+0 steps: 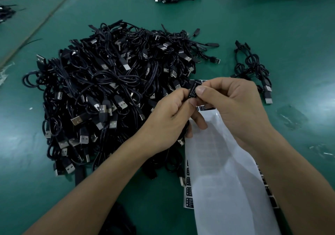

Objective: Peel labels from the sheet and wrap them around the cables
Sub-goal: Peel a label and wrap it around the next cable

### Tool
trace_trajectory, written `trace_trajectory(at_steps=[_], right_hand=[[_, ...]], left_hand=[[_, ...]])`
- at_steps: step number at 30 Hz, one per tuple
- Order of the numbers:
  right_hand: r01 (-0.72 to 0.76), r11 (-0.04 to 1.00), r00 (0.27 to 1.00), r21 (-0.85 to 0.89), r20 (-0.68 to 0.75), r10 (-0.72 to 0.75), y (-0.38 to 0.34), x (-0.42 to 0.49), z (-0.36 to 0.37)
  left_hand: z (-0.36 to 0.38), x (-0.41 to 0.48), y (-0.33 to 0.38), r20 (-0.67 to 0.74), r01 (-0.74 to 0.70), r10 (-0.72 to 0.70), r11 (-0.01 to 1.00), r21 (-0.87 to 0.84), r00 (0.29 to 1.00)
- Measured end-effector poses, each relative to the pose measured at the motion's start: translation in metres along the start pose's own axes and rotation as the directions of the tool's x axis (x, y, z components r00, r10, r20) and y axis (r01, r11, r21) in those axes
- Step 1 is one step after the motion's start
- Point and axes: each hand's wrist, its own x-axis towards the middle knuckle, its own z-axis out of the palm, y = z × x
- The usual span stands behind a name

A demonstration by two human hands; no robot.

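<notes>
Where the green table [235, 26] is covered: black USB cables [108, 89] are heaped.
Sheet: a long white label sheet [226, 180] is laid beside them.
Label: a small black printed label [193, 90] is pinched between left hand [168, 120] and right hand [233, 106] above the sheet.

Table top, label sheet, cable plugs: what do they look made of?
Table top: green mat, likely rubber or vinyl; dull sheen, scuff marks. Label sheet: white backing, probably coated release paper; it glares under the light. Plugs: bright metal shells on black bodies, apparently moulded plastic.
</notes>
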Motion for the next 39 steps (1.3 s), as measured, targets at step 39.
trace_trajectory(at_steps=[39], right_hand=[[0.041, 0.999, 0.998, -0.008, -0.042, -0.041, 0.000, -0.001, 0.002]], left_hand=[[-0.002, 0.003, -0.008, -0.011, -0.002, 0.003, 0.999, 0.049, 1.000]])
